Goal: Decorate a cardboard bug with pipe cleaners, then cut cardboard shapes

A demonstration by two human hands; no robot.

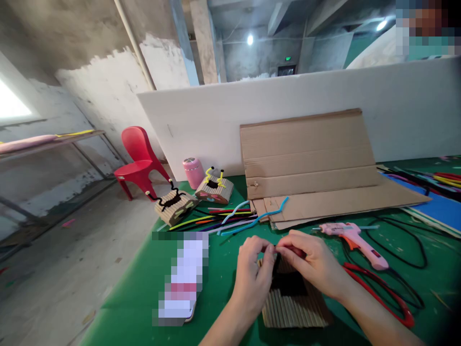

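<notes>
In front of me on the table lies a ridged, tan corrugated cardboard piece (291, 310) with a dark patch (288, 284) on its top. A black fuzzy pipe cleaner (276, 264) stands up from it. My left hand (254, 266) is closed, thumb and forefinger pinching the pipe cleaner near its upper end. My right hand (311, 259) meets it there, its fingertips pinched on the same end. The fingers hide the tip and the far side of the cardboard piece.
A pink glue gun (355, 238) and red-handled scissors (385, 293) lie right. A phone (183, 278) lies left. Beyond are pipe cleaners (216, 220), two finished-looking cardboard figures (175, 206), a pink canister (193, 173), folded cardboard (306, 154) and a white board (201, 120).
</notes>
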